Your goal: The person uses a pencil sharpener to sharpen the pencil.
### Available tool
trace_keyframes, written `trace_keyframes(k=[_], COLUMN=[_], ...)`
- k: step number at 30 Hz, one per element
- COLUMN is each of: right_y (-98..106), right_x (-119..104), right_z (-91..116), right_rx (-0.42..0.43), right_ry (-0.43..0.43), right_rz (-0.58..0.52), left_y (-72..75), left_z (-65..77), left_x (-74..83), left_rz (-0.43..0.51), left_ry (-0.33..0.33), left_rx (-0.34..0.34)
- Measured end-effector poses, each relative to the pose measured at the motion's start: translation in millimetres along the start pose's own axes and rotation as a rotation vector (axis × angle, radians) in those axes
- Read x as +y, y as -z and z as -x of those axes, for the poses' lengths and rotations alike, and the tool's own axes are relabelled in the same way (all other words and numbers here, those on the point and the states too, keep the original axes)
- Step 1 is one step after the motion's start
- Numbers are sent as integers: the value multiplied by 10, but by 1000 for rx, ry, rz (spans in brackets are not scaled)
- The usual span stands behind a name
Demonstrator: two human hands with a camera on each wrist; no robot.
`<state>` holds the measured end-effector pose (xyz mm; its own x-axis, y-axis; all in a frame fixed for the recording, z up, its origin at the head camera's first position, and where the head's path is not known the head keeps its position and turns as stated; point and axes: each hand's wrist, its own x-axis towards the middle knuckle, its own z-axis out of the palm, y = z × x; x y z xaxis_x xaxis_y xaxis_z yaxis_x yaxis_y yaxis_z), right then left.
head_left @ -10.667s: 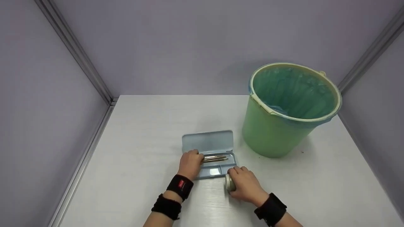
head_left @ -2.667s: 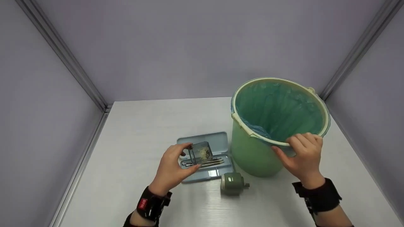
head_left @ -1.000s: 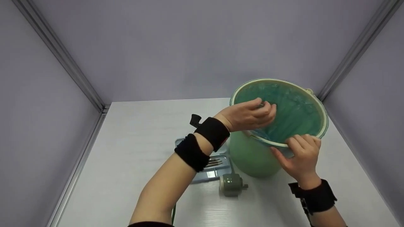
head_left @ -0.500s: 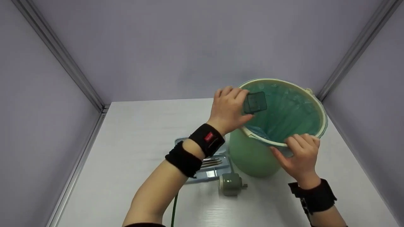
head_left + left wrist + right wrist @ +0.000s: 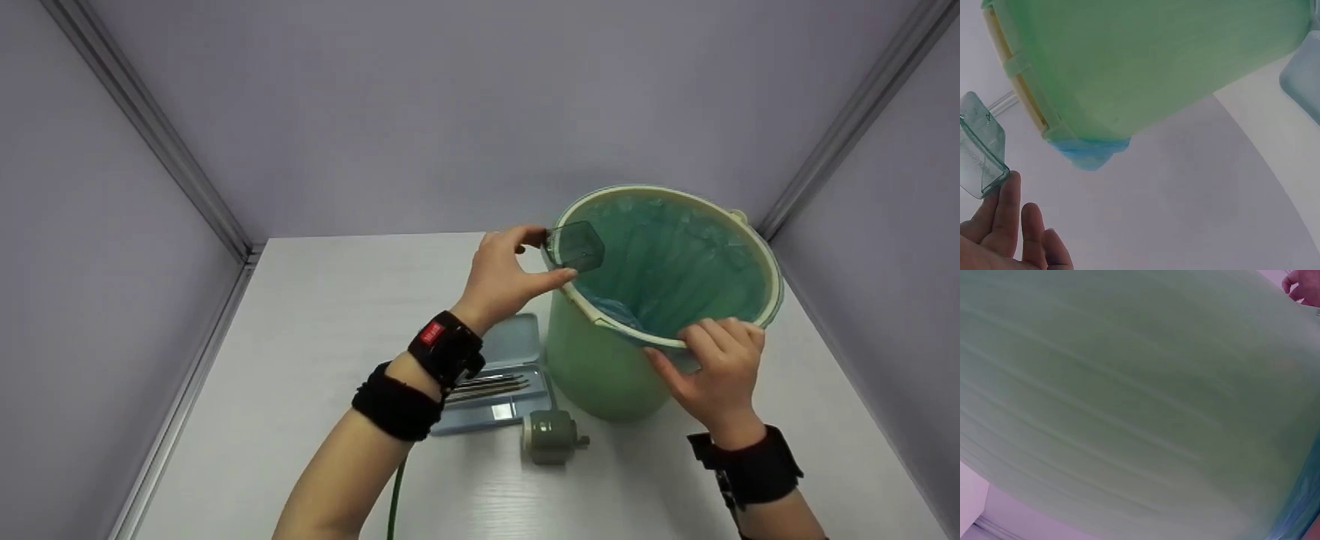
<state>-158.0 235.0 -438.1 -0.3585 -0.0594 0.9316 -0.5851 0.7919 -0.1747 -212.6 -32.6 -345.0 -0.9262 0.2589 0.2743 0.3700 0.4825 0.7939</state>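
Observation:
My left hand (image 5: 501,277) pinches a small clear tray (image 5: 577,247), the shavings drawer of a pencil sharpener, between thumb and fingers. It is over the left rim of a green bin (image 5: 607,367) lined with a bluish-green bag. No shavings show in the drawer, which appears at the left edge of the left wrist view (image 5: 982,146). My right hand (image 5: 720,367) grips the bin's front rim, fingers over the top and thumb outside. The green sharpener body (image 5: 551,436) lies in front of the bin, its knob pointing right.
An open blue pencil case (image 5: 517,337) with several pencils (image 5: 491,388) lies left of the bin, partly behind my left forearm. A green cord (image 5: 395,499) runs beside that forearm. Walls with metal-framed corners enclose the white table (image 5: 337,300).
Shavings seen in the drawer earlier no longer show. My left hand took it over the bin, turned it down, then turned it back and drew left. My right hand stays on the rim.

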Motion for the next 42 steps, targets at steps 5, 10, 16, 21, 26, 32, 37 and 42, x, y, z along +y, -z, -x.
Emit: trace_keyframes(k=[5,10,16,21,26,32,37,42], right_y=[-3,67,178,101,-95,-414,-603,-654], right_x=[-4,-3,-211,-605,-754,-754,-741,-736], right_z=[-8,-10,21,142,591,982,1082,1088], right_rx=[-16,-60,31,230,-291,-976,-1150,-1129], right_ry=[9,1,-15,114,165,-75,-185,-163], right_rz=[-6,-14,-110,-300,-331,-191,-146,-146], left_y=[144,240,194,104,-15,-195,-326,-444], left_z=[379,869,1337,1569,1657,1703,1746,1778], left_x=[-266,-599,-972,-1164,-1295,-1421,-1467,-1481], left_rz=[-15,38,75,81,65,19,-23,-80], left_ry=[-89,-24,157,224,299,347,375,375], left_rx=[103,171,175,162,81,-82,-175,-214])
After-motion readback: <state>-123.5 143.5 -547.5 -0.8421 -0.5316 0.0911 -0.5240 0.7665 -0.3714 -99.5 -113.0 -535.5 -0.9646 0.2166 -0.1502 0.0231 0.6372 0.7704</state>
